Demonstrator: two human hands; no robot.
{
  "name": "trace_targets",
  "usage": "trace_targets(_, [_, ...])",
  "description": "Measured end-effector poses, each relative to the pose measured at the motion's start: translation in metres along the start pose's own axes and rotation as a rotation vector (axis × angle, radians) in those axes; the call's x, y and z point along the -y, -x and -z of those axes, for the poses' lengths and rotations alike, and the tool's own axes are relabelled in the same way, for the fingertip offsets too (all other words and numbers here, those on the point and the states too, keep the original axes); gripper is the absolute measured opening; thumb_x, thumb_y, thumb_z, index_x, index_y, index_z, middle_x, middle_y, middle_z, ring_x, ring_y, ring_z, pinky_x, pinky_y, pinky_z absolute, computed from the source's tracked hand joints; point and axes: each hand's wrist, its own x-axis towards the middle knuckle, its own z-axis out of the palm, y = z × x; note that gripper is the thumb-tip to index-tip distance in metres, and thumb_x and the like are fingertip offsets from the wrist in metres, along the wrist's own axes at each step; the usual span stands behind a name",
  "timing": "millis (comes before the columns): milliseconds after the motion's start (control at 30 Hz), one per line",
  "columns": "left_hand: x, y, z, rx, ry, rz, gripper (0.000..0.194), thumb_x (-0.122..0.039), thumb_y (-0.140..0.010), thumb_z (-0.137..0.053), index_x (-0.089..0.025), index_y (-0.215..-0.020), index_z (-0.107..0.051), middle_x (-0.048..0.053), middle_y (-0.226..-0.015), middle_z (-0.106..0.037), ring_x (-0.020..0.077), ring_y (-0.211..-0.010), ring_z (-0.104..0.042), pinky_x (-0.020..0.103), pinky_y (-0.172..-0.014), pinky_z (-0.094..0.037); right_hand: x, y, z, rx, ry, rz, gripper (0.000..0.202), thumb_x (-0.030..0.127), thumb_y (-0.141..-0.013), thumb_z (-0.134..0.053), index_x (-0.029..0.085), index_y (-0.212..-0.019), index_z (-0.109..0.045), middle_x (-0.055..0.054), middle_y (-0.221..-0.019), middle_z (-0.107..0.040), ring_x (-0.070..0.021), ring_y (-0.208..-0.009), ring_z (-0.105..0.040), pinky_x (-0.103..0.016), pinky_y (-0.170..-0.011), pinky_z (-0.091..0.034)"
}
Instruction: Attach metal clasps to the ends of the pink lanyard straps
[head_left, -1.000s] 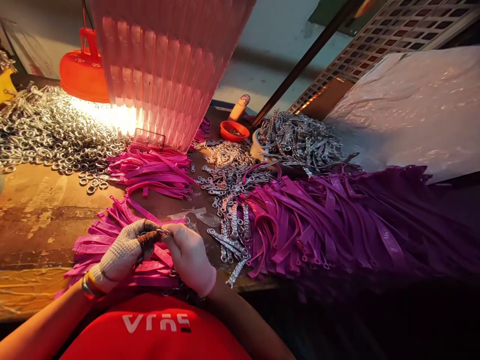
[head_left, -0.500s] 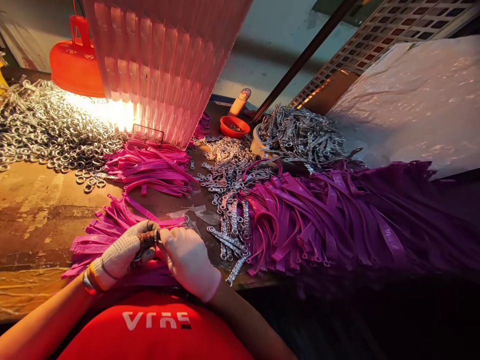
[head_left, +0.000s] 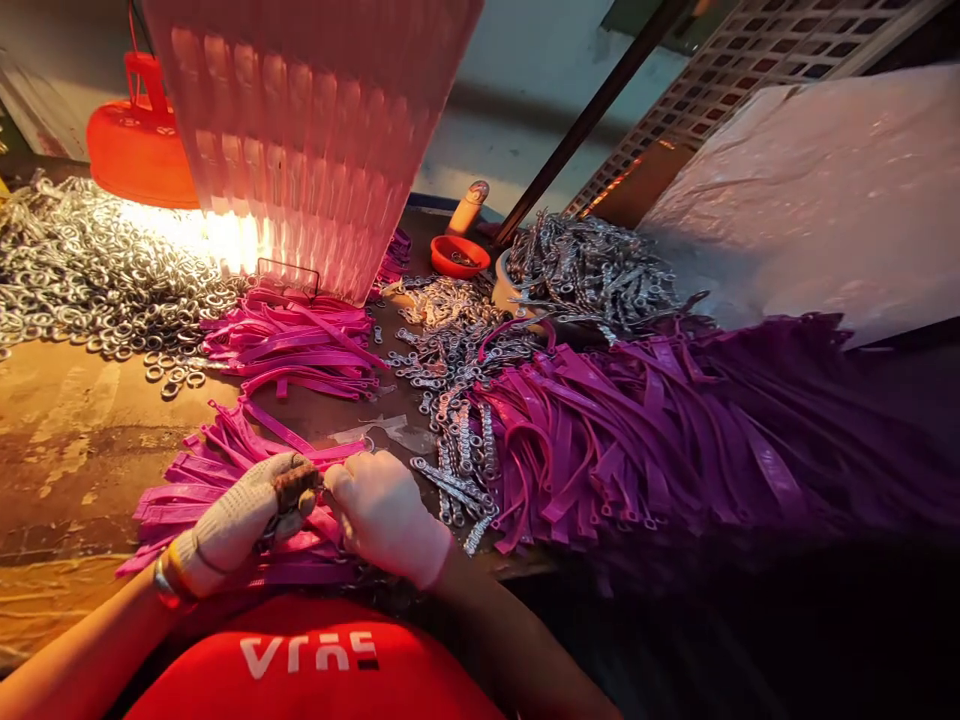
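My left hand point(head_left: 259, 505), in a pale knitted glove with dark wrapping on its fingers, is closed on a small metal piece that the fingers mostly hide. Fingertip to fingertip with it, my right hand point(head_left: 386, 515) in a white glove is pinched; what it grips is too small to name. Both are above a front pile of pink straps point(head_left: 180, 500). Another bunch of pink straps point(head_left: 300, 340) lies behind. Metal chain pieces point(head_left: 457, 440) are spread right of my hands, beside a large heap of purple straps point(head_left: 622, 430).
Metal rings point(head_left: 97, 270) are heaped under a red lamp point(head_left: 139, 150) at the left. A ribbed translucent sheet point(head_left: 300, 150) hangs beside it. Farther back are a red bowl point(head_left: 459, 257), a bottle point(head_left: 469, 208) and a heaped container point(head_left: 510, 285).
The view has shifted slightly. My hands stay together over the pink straps, and the metal piece between them shows less than before.
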Motion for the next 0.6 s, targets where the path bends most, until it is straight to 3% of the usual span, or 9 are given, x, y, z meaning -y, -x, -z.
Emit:
trace_targets(100, [0.001, 0.000, 0.004, 0.133, -0.089, -0.032, 0.032, -0.045, -0.084, -0.072, -0.019, -0.080, -0.054, -0.003, -0.062, -0.052, 0.0072, -0.049, -0.039, 0.018, -0.044, -0.029, -0.003, 0.001, -0.001, 0.044, -0.189, -0.095, 0.028, 0.026, -0.094, -0.049, 0.020, -0.069, -0.058, -0.001, -0.064, -0.060, -0.0138, -0.058, -0.046, -0.030, -0.059, -0.027])
trace_targets(167, [0.001, 0.000, 0.004, 0.160, -0.059, 0.007, 0.030, -0.042, -0.084, -0.072, -0.020, -0.080, -0.051, -0.004, -0.065, -0.051, 0.0072, -0.051, -0.041, 0.017, -0.046, -0.031, -0.001, 0.003, -0.005, 0.014, -0.259, -0.132, 0.033, 0.021, -0.092, -0.047, 0.021, -0.060, -0.053, 0.002, -0.056, -0.054, -0.0119, -0.054, -0.043, -0.029, -0.058, -0.027])
trace_targets(333, [-0.002, -0.011, -0.005, 0.095, 0.015, 0.153, 0.034, -0.048, -0.085, -0.066, -0.022, -0.078, -0.045, -0.006, -0.059, -0.046, 0.0067, -0.044, -0.038, 0.017, -0.041, -0.028, 0.005, 0.013, -0.021, -0.293, -0.152, -0.151, 0.034, 0.032, -0.096, -0.043, 0.022, -0.067, -0.056, 0.000, -0.056, -0.052, -0.0153, -0.053, -0.043, -0.031, -0.058, -0.027])
trace_targets(433, [-0.010, -0.028, -0.011, 0.118, -0.067, 0.152, 0.035, -0.047, -0.083, -0.065, -0.021, -0.071, -0.046, -0.006, -0.053, -0.045, 0.0071, -0.039, -0.036, 0.019, -0.037, -0.026, -0.003, 0.019, -0.024, -0.370, -0.156, -0.177, 0.040, 0.042, -0.101, -0.041, 0.021, -0.071, -0.057, -0.001, -0.058, -0.055, -0.0164, -0.054, -0.046, -0.031, -0.058, -0.028])
trace_targets(500, [-0.021, -0.051, -0.014, 0.164, -0.183, 0.087, 0.030, -0.046, -0.084, -0.061, -0.021, -0.071, -0.049, -0.005, -0.051, -0.045, 0.0079, -0.037, -0.034, 0.020, -0.036, -0.025, -0.014, 0.021, -0.024, -0.340, -0.250, -0.300, 0.043, 0.044, -0.104, -0.040, 0.021, -0.072, -0.057, -0.002, -0.062, -0.059, -0.0164, -0.058, -0.051, -0.031, -0.059, -0.031])
trace_targets(600, [-0.043, -0.103, -0.022, 0.238, -0.625, -0.191, 0.021, -0.036, -0.090, -0.053, -0.019, -0.082, -0.061, 0.000, -0.061, -0.057, 0.0130, -0.047, -0.048, 0.024, -0.044, -0.037, -0.029, 0.022, -0.024, -0.323, -0.435, -0.571, 0.042, 0.044, -0.106, -0.039, 0.021, -0.075, -0.058, -0.003, -0.067, -0.063, -0.0166, -0.062, -0.056, -0.029, -0.062, -0.035])
